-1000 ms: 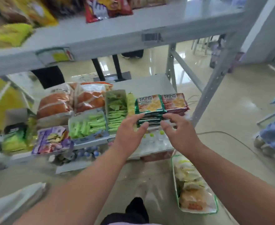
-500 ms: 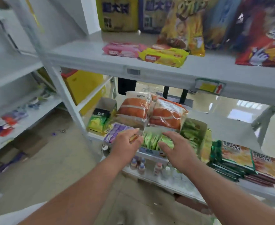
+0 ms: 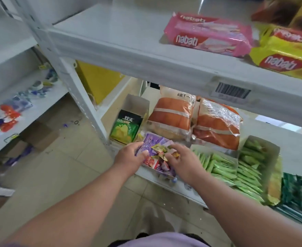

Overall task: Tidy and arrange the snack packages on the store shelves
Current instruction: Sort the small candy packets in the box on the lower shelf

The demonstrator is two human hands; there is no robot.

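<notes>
Purple snack box [image 3: 151, 142] sits at the front left of the lower shelf [image 3: 146, 174], straight ahead of both my hands, its long axis running away from me toward the orange bags [image 3: 196, 120]. My left hand [image 3: 128, 157] curls round its left side; my right hand [image 3: 182, 163] pinches the loose little packets [image 3: 161, 150] inside. Both are equally near. The front lip is close; the green chip bag [image 3: 125, 127] crowds the left, the green sachet tray [image 3: 223, 166] the right.

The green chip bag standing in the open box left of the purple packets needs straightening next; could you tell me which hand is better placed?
Probably the left hand: it grips the purple packets nearest the green chip bag, while the right hand lies farther right.
</notes>
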